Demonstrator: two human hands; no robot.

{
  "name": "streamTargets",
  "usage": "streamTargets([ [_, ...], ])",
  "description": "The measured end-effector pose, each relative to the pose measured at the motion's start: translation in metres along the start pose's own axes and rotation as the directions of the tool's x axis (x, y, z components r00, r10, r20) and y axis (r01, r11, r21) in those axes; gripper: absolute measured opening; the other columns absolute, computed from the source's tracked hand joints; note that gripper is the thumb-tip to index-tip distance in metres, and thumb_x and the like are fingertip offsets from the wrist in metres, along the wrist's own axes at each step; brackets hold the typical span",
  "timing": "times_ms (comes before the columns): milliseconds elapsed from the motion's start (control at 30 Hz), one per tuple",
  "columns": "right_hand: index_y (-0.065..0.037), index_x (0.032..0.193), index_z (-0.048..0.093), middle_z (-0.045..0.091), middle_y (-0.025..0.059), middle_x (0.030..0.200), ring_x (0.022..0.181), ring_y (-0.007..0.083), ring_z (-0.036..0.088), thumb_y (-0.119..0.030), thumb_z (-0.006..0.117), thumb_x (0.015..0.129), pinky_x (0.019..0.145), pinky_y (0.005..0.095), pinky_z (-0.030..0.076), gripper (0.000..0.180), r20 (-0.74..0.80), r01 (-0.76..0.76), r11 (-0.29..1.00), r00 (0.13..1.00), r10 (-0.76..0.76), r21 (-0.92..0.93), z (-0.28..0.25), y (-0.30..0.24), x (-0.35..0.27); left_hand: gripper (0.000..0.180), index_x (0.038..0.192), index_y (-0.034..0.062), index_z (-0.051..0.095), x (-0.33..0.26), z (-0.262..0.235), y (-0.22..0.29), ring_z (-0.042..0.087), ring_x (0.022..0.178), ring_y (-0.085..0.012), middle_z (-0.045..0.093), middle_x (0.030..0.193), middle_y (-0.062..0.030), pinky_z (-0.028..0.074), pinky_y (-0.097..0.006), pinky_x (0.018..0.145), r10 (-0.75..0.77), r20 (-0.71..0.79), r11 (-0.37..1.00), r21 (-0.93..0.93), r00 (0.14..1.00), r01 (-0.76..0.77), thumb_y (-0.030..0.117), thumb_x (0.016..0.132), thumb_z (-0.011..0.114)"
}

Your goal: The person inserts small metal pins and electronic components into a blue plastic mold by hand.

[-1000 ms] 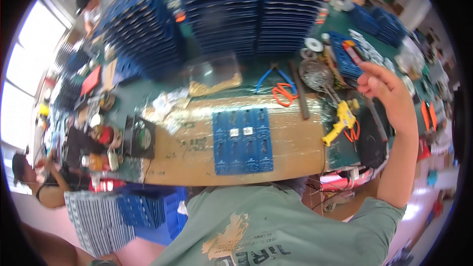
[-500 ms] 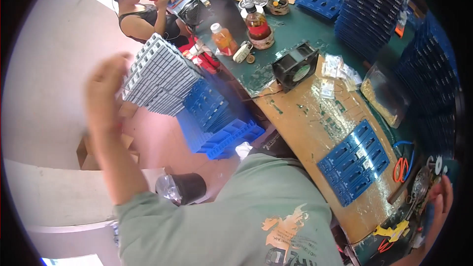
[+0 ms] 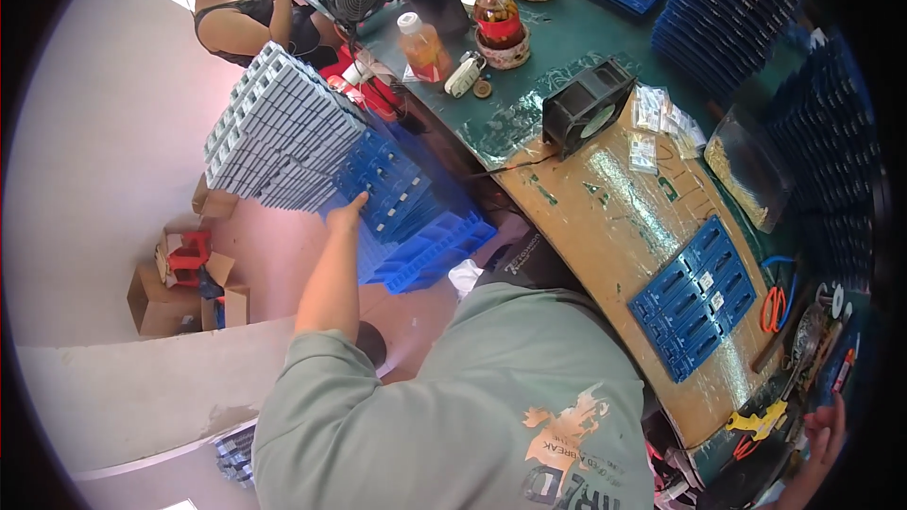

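Trouble brewing on your left: your left hand presses flat, fingers loose, against the leaning stack of blue trays beside the table, with grey trays piled just behind. Push carelessly and they could slide. Your right hand, near the yellow tool — grip unclear.

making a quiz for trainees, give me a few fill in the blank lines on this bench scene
1. The left hand touches a stack of ____ coloured plastic trays beside the bench.
2. The square black fan on the bench stands next to a sheet of ____.
3. The flat blue tray lies on top of the ____.
4. The right hand is near the ____ edge of the picture.

Missing words: blue; cardboard; cardboard; lower right
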State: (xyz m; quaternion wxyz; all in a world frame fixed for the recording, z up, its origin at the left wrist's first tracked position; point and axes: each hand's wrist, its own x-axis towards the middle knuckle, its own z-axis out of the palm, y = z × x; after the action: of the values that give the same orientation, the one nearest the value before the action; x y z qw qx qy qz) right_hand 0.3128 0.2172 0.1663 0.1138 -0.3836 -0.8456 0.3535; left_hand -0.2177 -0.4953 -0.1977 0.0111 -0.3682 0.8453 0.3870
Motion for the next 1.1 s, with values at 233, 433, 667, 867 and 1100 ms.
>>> streamTargets([
  [233, 0.001, 0.142, 0.046, 0.06, 0.0081, 0.114, 0.101, 0.0163, 0.06, -0.028, 0.049, 0.104, 0.093, 0.0309, 0.047, 0.048, -0.028, -0.041, 0.957, 0.998, 0.051, 0.288, 0.091, -0.007, -0.035, 0.05, 0.098, -0.0102, 0.071, -0.007, -0.007, 0.006, 0.067, 0.092, -0.0304, 0.072, 0.103, -0.0192, 0.05, -0.038, 0.084, 0.09, 0.061, 0.996, -0.029, 0.994, -0.089, 0.029, 0.071, 0.088],
  [433, 0.005, 0.133, 0.052, 0.063, 0.0088, 0.104, 0.095, 0.019, 0.062, -0.031, 0.057, 0.1, 0.087, 0.0323, 0.05, 0.049, 0.072, -0.054, 0.824, 0.997, 0.016, 0.564, 0.155, -0.008, -0.023, 0.02, 0.088, 0.0091, 0.066, -0.007, -0.051, 0.001, 0.052, 0.059, -0.0112, 0.066, 0.082, -0.0025, 0.039, -0.025, 0.049, -0.098, 0.391, 0.859, -0.431, 0.915, 0.276, 0.026, 0.085, 0.077],
  [667, 0.004, 0.128, 0.057, 0.064, 0.0097, 0.102, 0.091, 0.0198, 0.064, -0.024, 0.063, 0.096, 0.086, 0.033, 0.052, 0.043, 0.185, -0.068, 0.765, 0.98, -0.068, 0.64, 0.212, -0.036, -0.028, 0.012, 0.094, 0.011, 0.061, -0.083, -0.105, 0.045, 0.051, 0.059, -0.0055, 0.062, 0.082, 0.002, 0.04, -0.022, 0.049, 0.433, 0.502, 0.589, -0.786, 0.748, 0.186, 0.022, 0.095, 0.065],
  [867, 0.0, 0.129, 0.059, 0.064, 0.0089, 0.107, 0.095, 0.0155, 0.063, -0.009, 0.063, 0.094, 0.087, 0.0281, 0.051, 0.036, 0.32, -0.086, 0.679, 0.92, -0.228, 0.729, 0.256, -0.078, -0.023, 0.009, 0.093, 0.0066, 0.06, -0.266, -0.086, 0.16, 0.057, 0.066, -0.0076, 0.066, 0.086, -0.0044, 0.044, -0.021, 0.055, 0.605, 0.681, 0.711, -0.695, 0.414, 0.105, 0.011, 0.091, 0.068],
  [1100, -0.001, 0.133, 0.056, 0.065, 0.0044, 0.099, 0.08, 0.0105, 0.062, -0.013, 0.057, 0.099, 0.069, 0.0254, 0.053, 0.035, 0.146, -0.17, 0.59, 0.985, 0.088, 0.789, 0.264, -0.054, -0.028, 0.014, 0.095, 0.0037, 0.061, -0.415, 0.038, 0.213, 0.049, 0.057, -0.0063, 0.068, 0.082, -0.0072, 0.037, -0.021, 0.053, 0.338, 0.936, 0.94, -0.34, 0.103, 0.004, 0.007, 0.087, 0.072],
])
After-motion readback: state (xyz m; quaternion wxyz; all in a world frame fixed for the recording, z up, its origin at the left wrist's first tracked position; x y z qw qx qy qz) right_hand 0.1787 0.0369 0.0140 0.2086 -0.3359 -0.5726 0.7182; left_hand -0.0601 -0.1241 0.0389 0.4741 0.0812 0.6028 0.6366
